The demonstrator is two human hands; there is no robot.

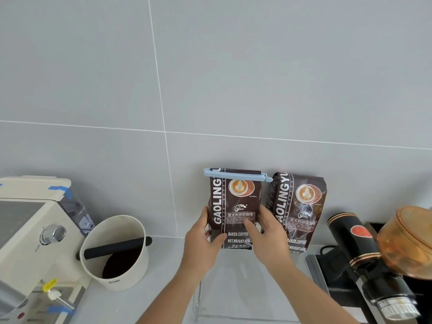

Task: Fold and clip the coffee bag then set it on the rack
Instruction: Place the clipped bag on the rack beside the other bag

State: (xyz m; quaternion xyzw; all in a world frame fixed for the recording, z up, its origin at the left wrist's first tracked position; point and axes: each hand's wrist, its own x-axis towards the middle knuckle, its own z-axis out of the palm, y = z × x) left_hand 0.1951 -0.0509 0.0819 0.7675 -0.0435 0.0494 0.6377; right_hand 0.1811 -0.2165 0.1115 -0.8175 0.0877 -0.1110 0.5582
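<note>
The coffee bag [234, 208] stands upright at the back of the clear rack [233, 300], its folded top shut under a pale blue clip [237, 175]. The left hand [203, 239] and right hand [268, 236] clasp its lower sides. A second bag [295, 210] stands just beside it, toward the rack's right edge

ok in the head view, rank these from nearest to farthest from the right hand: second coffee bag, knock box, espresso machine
1. second coffee bag: just right of the right hand, against the wall.
2. knock box: to the left, beyond the left hand.
3. espresso machine: at the far left edge.
</note>
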